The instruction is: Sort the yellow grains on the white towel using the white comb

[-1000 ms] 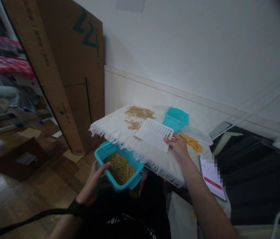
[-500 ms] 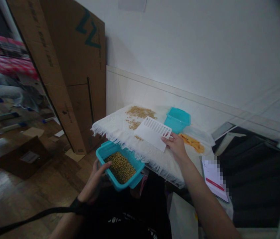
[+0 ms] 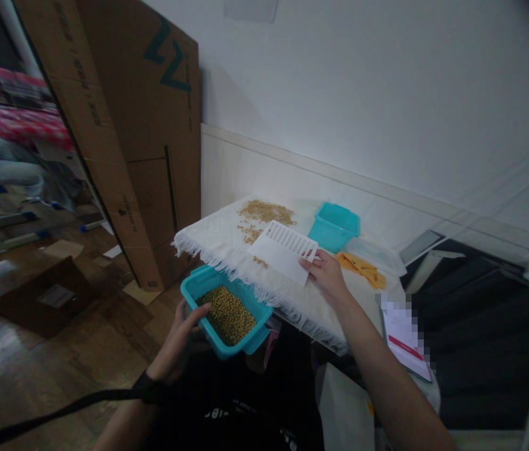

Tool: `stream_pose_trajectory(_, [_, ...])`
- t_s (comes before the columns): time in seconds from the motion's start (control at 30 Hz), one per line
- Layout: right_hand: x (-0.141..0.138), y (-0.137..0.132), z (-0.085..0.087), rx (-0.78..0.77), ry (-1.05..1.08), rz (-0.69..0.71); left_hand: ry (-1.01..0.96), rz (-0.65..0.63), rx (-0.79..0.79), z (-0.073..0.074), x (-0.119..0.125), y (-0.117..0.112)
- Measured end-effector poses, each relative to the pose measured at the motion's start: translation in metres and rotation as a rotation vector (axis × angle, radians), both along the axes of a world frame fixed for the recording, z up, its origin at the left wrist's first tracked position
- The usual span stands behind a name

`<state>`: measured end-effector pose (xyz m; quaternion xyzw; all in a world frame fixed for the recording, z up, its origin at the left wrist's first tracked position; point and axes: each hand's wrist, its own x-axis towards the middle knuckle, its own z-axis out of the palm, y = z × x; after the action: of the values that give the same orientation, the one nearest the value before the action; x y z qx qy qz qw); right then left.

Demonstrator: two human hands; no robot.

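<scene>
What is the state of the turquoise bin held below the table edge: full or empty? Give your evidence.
Partly full. The turquoise bin in the left hand holds tan beans covering its floor, below the rim.

- My right hand (image 3: pixel 327 277) has slid the white scraper (image 3: pixel 281 252) a little leftward over the fringed cloth (image 3: pixel 212 241), and its lower edge now sits closer to the small clump of beans (image 3: pixel 259 261).
- My left hand (image 3: pixel 180 341) has lifted the teal bin (image 3: pixel 250 343) slightly nearer the cloth's edge.

teal tubs: 2, near tub (image 3: pixel 190 290), far tub (image 3: pixel 334 227) | slotted scraper (image 3: pixel 283 255): 1 | fringed cloth (image 3: pixel 210 239): 1 | hands: 2, left hand (image 3: pixel 177 341), right hand (image 3: pixel 327 275)
</scene>
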<state>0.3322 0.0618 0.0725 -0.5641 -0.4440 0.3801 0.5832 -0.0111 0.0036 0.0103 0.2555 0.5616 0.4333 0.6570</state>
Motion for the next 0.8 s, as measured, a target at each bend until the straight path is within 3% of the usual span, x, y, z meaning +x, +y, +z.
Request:
stream_pose_trajectory(0.4, [-0.004, -0.004, 0.0, -0.013, -0.018, 0.093, 0.007, 0.009, 0.018, -0.007, -0.002, 0.002])
stream_pose_trajectory(0.8, [-0.012, -0.01, 0.0, -0.058, 0.024, 0.22, -0.008, 0.023, 0.024, 0.004, 0.001, -0.001])
